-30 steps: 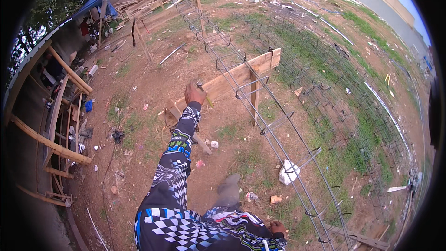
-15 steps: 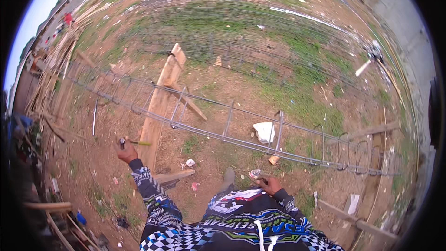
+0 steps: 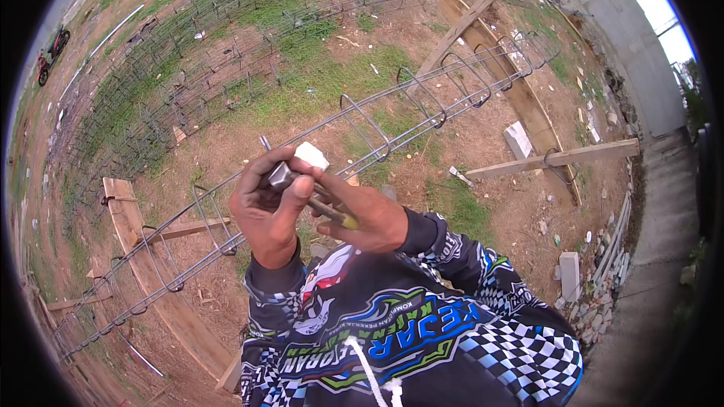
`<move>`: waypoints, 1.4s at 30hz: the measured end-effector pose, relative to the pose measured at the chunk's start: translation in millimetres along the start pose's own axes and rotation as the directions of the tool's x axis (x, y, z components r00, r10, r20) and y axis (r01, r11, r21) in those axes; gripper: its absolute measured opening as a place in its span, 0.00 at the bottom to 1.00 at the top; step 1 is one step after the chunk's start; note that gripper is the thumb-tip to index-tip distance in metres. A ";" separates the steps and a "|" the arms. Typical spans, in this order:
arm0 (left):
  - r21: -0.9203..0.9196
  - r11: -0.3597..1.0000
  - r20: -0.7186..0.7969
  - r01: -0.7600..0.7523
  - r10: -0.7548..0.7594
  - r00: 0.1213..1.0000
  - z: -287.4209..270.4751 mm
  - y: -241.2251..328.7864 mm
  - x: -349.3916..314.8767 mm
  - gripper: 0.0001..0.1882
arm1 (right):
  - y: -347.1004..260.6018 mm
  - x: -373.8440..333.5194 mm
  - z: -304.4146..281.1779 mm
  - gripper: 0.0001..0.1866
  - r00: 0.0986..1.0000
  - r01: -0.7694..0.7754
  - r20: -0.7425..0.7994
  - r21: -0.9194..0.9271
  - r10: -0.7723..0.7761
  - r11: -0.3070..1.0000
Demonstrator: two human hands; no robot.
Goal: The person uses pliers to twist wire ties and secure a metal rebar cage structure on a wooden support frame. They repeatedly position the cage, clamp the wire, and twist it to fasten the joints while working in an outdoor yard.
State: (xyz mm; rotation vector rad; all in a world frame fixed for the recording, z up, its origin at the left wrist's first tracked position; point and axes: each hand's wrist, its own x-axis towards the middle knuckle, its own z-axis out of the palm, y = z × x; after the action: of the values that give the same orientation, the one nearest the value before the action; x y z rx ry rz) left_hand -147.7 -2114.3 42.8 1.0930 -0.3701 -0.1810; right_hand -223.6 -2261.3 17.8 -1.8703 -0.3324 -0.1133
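In front of my chest my two hands meet over a hand tool with a squared metal head (image 3: 281,175) and a yellow-tipped handle; its exact kind is not clear. My left hand (image 3: 265,207) is closed around the head, thumb across it. The handle runs against the palm of my right hand (image 3: 369,215), whose fingers curl along it and touch the left hand. Behind the hands a rebar cage (image 3: 362,164) of long steel bars with bent stirrups (image 3: 386,136) stretches from lower left to upper right, held above the ground.
Wooden boards (image 3: 162,286) support the cage at the left, with another timber frame (image 3: 520,105) at the right. Steel mesh (image 3: 173,68) lies over grass beyond. A white block (image 3: 311,156) shows behind my hands. A concrete wall (image 3: 603,45) and rubble line the right.
My hands were apart, the left holding the tool out to the side; now they have come together around it. My view has turned to the right along the cage.
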 end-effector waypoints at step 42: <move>0.795 0.604 0.299 -0.054 -0.314 0.901 196.5 -318.5 70.0 0.27 | 165.1 -54.3 -370.2 0.28 -0.001 -1.000 0.518 -0.008 0.855 0.003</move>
State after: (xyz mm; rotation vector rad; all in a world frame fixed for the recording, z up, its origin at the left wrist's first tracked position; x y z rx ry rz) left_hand -145.7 -2444.5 -146.7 1.9971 -0.8032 -0.4147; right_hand -196.1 -2666.9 -27.5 -1.2840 0.7728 1.2856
